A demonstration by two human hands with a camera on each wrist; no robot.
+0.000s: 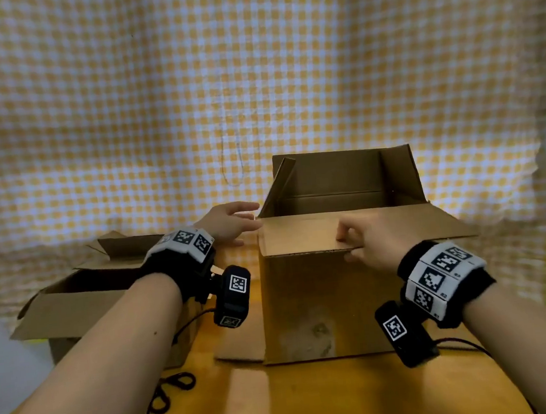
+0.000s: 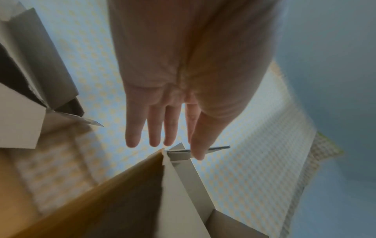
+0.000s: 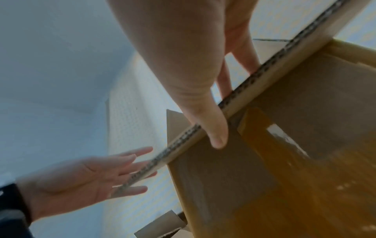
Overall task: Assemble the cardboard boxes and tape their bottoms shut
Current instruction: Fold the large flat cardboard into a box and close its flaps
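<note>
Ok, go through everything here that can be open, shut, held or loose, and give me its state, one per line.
Tall cardboard box: upright on the table, top open.
Near flap: folded outward, pinched by the right hand.
Left hand: open, fingers straight at the box's corner.
Low cardboard box: open, flaps out.

tall box point(image 1: 325, 302) right, low box point(image 1: 82, 294) left

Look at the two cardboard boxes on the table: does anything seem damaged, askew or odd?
Yes. The upright box has a pale scuffed patch low on its near face, as if tape was torn off. The low box has uneven, splayed flaps.
</note>
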